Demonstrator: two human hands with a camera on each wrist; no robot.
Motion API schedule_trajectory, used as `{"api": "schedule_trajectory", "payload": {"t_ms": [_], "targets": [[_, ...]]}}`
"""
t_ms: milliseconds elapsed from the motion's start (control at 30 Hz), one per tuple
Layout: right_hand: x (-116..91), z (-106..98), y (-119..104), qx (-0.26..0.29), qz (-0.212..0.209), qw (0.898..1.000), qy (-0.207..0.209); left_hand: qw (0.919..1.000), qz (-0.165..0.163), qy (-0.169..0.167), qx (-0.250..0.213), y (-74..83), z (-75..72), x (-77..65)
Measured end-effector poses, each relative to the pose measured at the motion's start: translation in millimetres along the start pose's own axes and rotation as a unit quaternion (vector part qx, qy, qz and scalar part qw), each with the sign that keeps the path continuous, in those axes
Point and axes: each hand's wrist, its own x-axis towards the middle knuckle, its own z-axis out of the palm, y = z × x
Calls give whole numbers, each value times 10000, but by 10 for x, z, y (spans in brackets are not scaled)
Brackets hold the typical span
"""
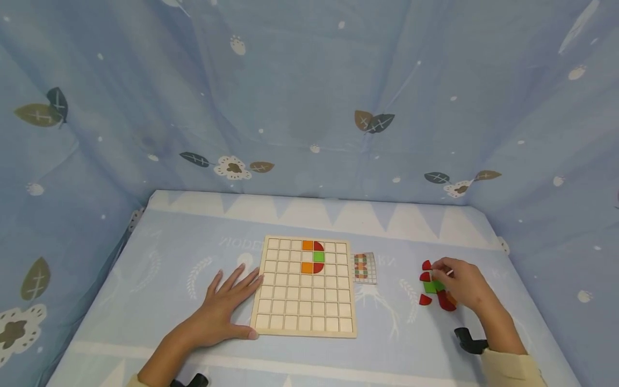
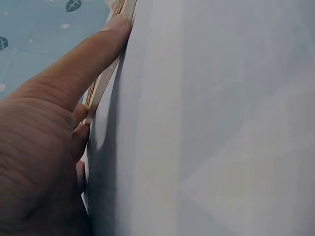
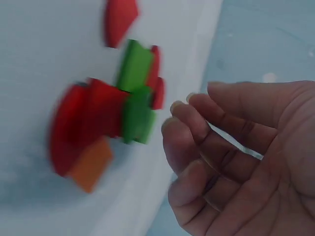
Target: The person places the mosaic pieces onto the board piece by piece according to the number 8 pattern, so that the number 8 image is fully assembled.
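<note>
Nearest us, a left hand (image 1: 222, 312), fingers spread, steadies a wooden board (image 1: 304, 309) at its left edge; a right hand (image 1: 461, 285), loosely bent, nothing visibly pinched, reaches over loose pieces (image 1: 429, 287). Beyond, a pattern card (image 1: 365, 267) sits beside the board. We judge piece-picking underway; next calls for a pinch.

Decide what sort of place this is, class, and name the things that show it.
Probably a screened-off tabletop play corner: patterned fabric hangs around three sides of a table, which bears a gridded wooden board and small coloured pieces.
</note>
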Motion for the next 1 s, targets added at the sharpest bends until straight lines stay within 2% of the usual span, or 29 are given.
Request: {"api": "schedule_trajectory", "payload": {"t_ms": [233, 433, 533, 767, 1000], "targets": [[42, 185, 67, -184, 430, 9989, 32, 9999, 133, 68, 47, -21, 20, 4], [117, 226, 40, 21, 913, 9958, -56, 9998, 141, 98, 68, -44, 28, 0], [151, 240, 31, 141, 1025, 9945, -149, 9998, 117, 99, 110, -53, 27, 3], [187, 266, -5, 255, 1076, 9937, -179, 9998, 120, 113, 70, -43, 12, 6], [152, 292, -50, 377, 820, 9959, 17, 9999, 109, 116, 14, -23, 7, -4]]}}
